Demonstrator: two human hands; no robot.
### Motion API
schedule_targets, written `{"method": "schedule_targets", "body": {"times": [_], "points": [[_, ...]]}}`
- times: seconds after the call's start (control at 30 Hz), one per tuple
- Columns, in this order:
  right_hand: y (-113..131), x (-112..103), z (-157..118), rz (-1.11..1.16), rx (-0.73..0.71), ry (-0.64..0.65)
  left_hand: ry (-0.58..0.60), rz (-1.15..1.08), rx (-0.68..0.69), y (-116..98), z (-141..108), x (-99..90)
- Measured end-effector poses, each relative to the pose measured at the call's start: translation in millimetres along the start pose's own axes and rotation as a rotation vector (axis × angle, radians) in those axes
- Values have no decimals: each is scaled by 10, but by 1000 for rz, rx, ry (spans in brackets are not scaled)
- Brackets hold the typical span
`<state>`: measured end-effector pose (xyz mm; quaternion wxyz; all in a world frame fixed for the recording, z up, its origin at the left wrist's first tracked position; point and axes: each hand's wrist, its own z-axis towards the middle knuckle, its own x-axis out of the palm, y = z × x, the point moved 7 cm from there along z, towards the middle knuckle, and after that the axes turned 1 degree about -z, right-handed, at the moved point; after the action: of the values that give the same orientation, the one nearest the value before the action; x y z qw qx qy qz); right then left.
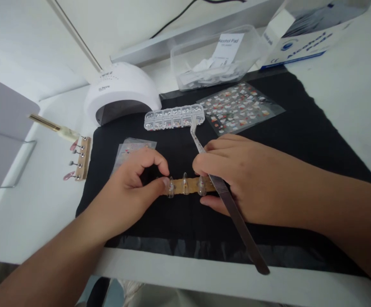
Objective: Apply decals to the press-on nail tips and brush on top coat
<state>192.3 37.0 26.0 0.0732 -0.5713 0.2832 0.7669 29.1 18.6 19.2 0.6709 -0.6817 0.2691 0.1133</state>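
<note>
left hand (134,179) pinched; right hand (236,179) grip closed, palm down

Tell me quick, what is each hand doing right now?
Left hand: fingers pinched on the end of the wooden strip with clear nail tips.
Right hand: closed around the metal tweezers, resting on the strip.

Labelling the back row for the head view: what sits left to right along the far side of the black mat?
White nail lamp → clear compartment box of rhinestones → clear tub holding alcohol pad wrappers → nail sticker sheet → alcohol pads carton.
</note>
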Motion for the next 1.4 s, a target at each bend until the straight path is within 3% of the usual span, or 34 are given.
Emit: {"method": "schedule_targets", "body": {"times": [0.1, 0.23, 0.63, 0.93, 1.4], "points": [[-8, -5, 0, 19, 21, 9, -40, 35, 129, -127, -22, -91], [-20, -9, 2, 42, 41, 28, 43, 226, 255, -273, -69, -47], [-24, -27, 18, 53, 44, 45, 63, 372, 224, -262, -68, 47], [-24, -22, 17, 64, 43, 37, 213, 355, 366, -317, -73, 120], [-35, -24, 16, 56, 50, 25, 273, 464, 405, -322, -13, 109]]}}
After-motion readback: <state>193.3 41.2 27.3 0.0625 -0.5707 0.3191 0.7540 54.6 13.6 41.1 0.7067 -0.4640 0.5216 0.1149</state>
